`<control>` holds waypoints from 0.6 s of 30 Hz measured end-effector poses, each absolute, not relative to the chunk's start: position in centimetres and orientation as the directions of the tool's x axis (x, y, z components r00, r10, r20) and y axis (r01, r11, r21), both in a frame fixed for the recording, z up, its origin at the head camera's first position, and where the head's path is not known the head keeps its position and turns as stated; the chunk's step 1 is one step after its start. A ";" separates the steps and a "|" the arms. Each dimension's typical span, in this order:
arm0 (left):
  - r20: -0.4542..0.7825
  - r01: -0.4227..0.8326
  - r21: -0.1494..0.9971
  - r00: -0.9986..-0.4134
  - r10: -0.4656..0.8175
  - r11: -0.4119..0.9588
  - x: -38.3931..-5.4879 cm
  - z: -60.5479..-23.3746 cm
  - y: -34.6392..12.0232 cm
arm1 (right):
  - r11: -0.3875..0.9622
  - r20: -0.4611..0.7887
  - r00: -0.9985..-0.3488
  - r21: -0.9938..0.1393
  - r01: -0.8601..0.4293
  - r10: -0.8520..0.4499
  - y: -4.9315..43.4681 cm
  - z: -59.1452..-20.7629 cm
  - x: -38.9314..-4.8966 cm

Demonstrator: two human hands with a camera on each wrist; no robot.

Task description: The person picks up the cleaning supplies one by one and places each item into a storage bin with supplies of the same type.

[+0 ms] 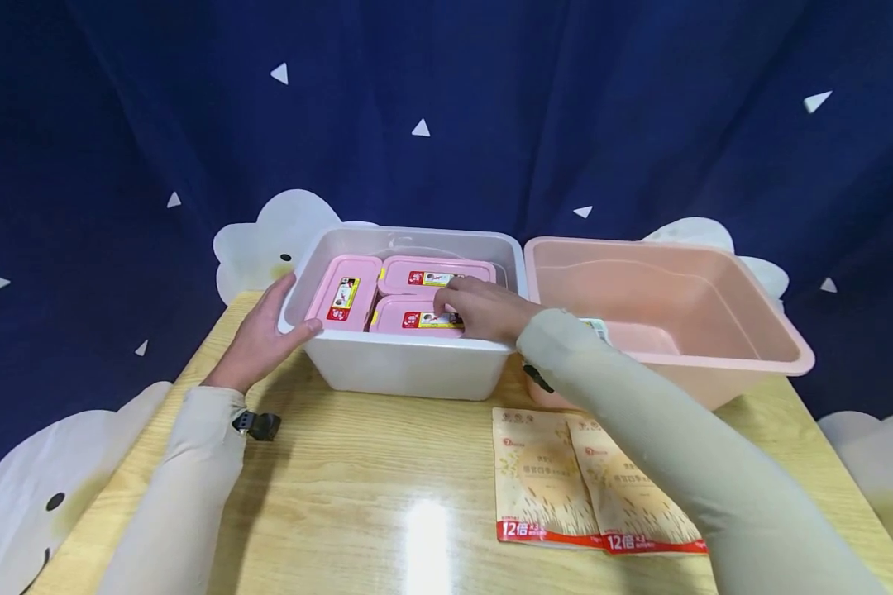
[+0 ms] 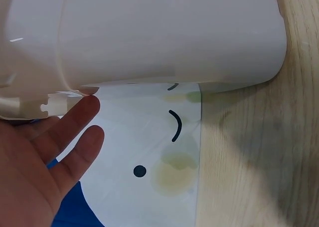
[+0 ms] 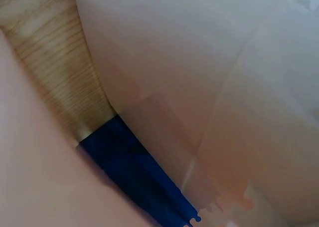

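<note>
A white bin point(image 1: 409, 364) stands at the table's back left, with three flat pink boxes in it. One pink box point(image 1: 345, 289) lies lengthwise at the left; another pink box point(image 1: 398, 277) lies crosswise at the back. My right hand point(image 1: 487, 310) reaches over the front rim, its curled fingers holding the front pink box point(image 1: 394, 314) from above; the thumb and the box's right end are hidden. At the bin's front left corner, my left hand point(image 1: 264, 339) rests with its thumb on the rim. In the left wrist view its relaxed fingers point(image 2: 82, 154) extend beside the bin's outer wall.
To the right, close against the white bin, stands a peach bin point(image 1: 737, 364) with a green-and-white package point(image 1: 597, 328) partly visible inside. Two overlapping tan pouches, a left pouch point(image 1: 539, 471) and a right pouch point(image 1: 625, 487), lie in front, partly under my right forearm. Behind hangs a dark blue curtain point(image 1: 476, 66).
</note>
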State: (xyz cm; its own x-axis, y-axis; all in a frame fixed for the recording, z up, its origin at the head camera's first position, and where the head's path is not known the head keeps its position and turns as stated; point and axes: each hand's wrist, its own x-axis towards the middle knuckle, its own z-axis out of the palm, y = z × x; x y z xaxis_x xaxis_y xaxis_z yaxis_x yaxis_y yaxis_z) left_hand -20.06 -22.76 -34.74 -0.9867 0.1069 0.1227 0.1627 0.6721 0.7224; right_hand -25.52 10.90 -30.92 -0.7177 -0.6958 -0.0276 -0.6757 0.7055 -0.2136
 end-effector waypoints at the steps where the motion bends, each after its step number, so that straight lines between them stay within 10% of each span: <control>1: 0.125 0.165 0.720 -0.986 0.108 0.674 -20.1 -34.7 -22.8 | 0.705 -0.026 -0.717 -0.212 -0.677 -0.696 10.8 -30.9 -25.5; 18: 0.141 0.169 0.710 -0.985 0.097 0.683 -19.7 -34.6 -23.1 | 0.688 -0.080 -0.691 -0.228 -0.689 -0.719 10.5 -30.7 -25.6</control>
